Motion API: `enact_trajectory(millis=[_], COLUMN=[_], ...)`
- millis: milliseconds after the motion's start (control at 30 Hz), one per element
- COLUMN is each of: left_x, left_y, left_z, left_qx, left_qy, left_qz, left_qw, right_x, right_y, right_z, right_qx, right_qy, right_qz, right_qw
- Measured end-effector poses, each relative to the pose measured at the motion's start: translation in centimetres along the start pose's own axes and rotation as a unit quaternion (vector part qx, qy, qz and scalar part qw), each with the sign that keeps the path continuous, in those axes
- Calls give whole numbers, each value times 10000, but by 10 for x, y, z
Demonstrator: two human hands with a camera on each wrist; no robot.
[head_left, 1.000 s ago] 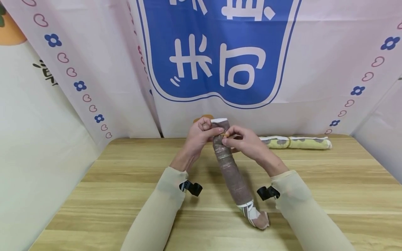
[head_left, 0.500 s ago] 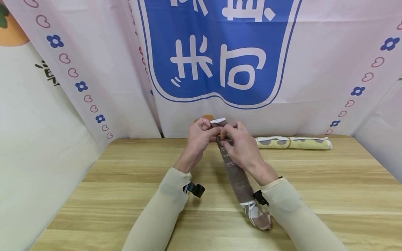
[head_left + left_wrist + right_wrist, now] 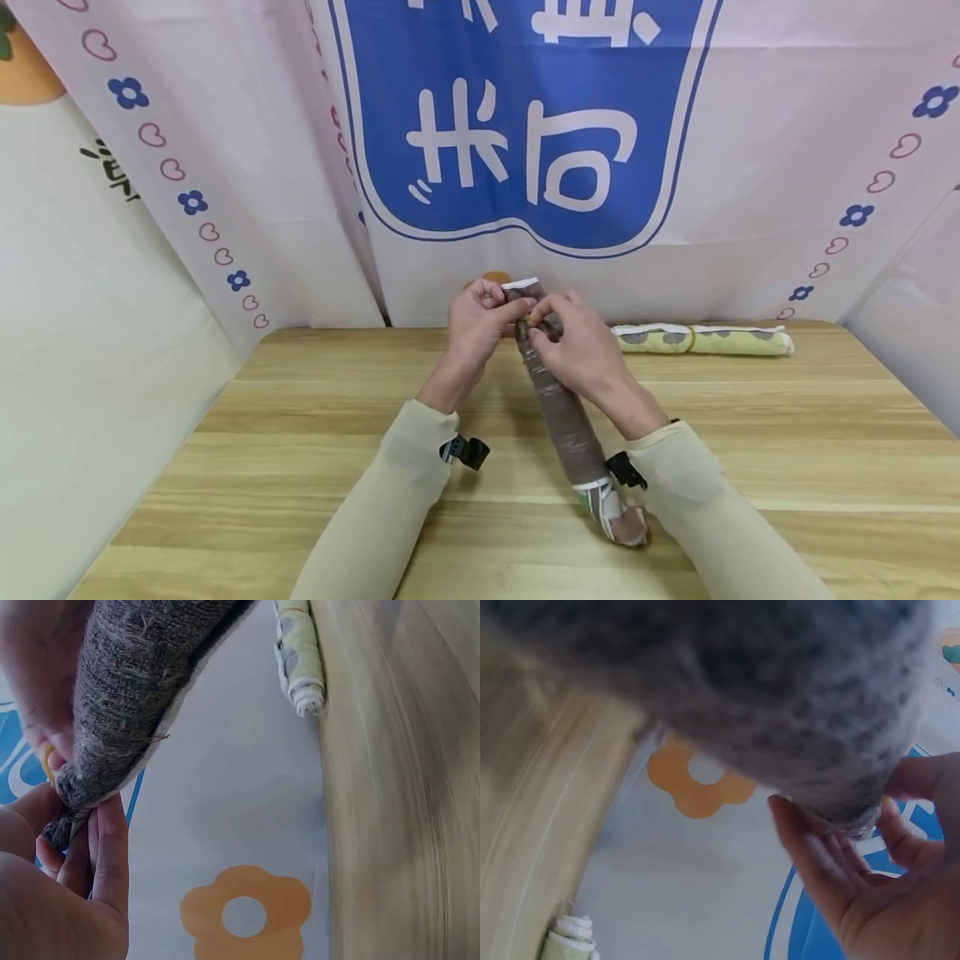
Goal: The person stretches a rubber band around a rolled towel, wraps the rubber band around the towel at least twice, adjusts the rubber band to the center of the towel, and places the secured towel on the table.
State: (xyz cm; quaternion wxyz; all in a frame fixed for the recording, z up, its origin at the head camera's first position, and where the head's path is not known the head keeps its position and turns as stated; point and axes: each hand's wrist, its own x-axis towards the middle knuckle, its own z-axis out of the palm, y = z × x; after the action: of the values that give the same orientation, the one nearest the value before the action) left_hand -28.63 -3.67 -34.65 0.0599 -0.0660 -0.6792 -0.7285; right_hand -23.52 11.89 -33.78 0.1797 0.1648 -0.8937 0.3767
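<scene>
A rolled brown towel with white edging slants over the table, its loose lower end bent to one side. Near its upper end, my left hand pinches the bunched cloth between thumb and fingers. My right hand, thumb and forefinger together, pinches a thin yellow-orange rubber band at the same narrowed spot. In the left wrist view the towel tapers down to the gathered tip between the fingertips. The roll blocks much of the right wrist view, so the band is hidden there.
A yellow rolled towel with grey spots and a band around its middle lies along the table's back edge, to the right. Behind the wooden table hangs a printed cloth. Each wrist wears a small black camera.
My right hand has shifted left and closer over the towel, turning at the wrist. The towel's lower part swung slightly right. My left hand keeps its hold on the upper end.
</scene>
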Motion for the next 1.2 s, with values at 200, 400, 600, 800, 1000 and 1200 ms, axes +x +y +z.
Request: enact_trajectory(millis=[200, 400, 600, 800, 1000, 1200], left_x=[-6, 2, 8, 6, 3, 0], left_y=[6, -3, -6, -6, -3, 1], left_z=[4, -5, -11, -8, -4, -1], left_qx=[649, -544, -833, -772, -586, 25], left_qy=[-15, -931, -1002, -677, -398, -49], left_qz=[492, 134, 21, 186, 237, 509], left_qw=[9967, 9941, 9915, 9945, 9972, 9987], right_x=[1, 3, 6, 4, 2, 1], right_y=[-4, 4, 11, 11, 7, -1], right_z=[-2, -7, -8, -2, 1, -2], right_qx=[-402, 889, 1989, 1356, 570, 31], right_qy=[-89, -96, -413, -236, 169, -39], right_qz=[472, 545, 661, -363, -802, -63], right_qw=[9980, 9945, 9769, 9898, 9950, 10000])
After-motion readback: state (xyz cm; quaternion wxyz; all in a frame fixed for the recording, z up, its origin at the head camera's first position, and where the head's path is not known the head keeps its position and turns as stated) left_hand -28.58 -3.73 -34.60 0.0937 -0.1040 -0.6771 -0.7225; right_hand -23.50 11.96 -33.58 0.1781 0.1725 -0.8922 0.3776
